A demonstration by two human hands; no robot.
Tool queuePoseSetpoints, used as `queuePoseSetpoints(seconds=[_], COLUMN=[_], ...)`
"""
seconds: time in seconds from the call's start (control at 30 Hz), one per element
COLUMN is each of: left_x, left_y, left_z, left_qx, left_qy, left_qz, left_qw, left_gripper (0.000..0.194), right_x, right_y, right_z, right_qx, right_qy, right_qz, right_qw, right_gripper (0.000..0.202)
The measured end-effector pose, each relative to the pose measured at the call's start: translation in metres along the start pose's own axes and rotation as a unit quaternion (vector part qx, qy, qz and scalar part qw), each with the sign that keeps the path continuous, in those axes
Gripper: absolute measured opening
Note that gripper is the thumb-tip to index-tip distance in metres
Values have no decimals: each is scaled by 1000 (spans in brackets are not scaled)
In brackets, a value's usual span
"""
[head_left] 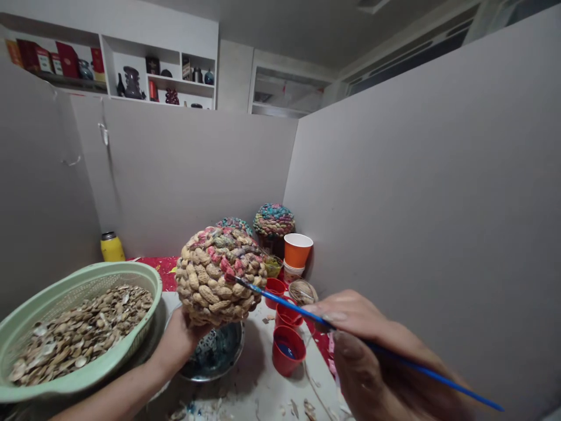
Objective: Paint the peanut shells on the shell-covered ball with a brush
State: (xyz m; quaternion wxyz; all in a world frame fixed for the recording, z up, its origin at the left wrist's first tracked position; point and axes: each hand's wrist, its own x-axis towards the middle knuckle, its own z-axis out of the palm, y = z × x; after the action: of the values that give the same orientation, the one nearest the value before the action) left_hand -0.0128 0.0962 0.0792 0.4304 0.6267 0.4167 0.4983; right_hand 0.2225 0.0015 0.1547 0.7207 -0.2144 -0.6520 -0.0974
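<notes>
1. Head view: the left hand [177, 342] comes up from below and cups the underside of the peanut-shell dome [220, 275], holding it raised above a metal bowl [218, 358] smeared with dark paint.
2. The right hand [368, 348] has its fingers closed around a blue paintbrush [307, 314], handle running out to the lower right, and the brush tip sits right on the dome's right flank, at a pink patch.
3. Step in hand, by my read: colouring the shells one at a time. The top is pink, green and blue already, while the lower rows are bare tan.
4. The next move, I'd judge, calls for a light touch with the tip and a slow turn of the dome by the left hand to bring bare shells round.
5. Around it: red paint cups [288, 349] just right of the bowl, an orange cup [297, 249] behind, two finished painted domes [274, 220] at the back, a green basket [26, 318] of shells to the left.
6. Hard to see: the dome's base and far side, the left fingers beneath it, and the bristles' colour. The basket and right wrist are cut off by the frame edge.
</notes>
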Motion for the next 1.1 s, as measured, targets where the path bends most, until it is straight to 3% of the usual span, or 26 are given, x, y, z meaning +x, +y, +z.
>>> queuePoseSetpoints(seconds=[0.33,0.63,0.83,1.1], left_x=[3,0,-1,0], left_y=[-1,3,5,2], left_z=[-1,-1,0,1], left_qx=[37,56,54,37], left_qy=[4,13,12,10], left_qz=[11,16,5,-2], left_qw=[999,998,998,999], left_gripper=[34,35,40,46], right_x=[8,10,11,14], right_y=[0,5,3,2], right_z=[2,6,1,-3], right_qx=[-2,-14,-28,-48], right_qy=[-127,-129,-141,-144], right_qz=[-98,-119,-67,-93], right_qw=[987,984,987,984], right_gripper=[34,33,34,41])
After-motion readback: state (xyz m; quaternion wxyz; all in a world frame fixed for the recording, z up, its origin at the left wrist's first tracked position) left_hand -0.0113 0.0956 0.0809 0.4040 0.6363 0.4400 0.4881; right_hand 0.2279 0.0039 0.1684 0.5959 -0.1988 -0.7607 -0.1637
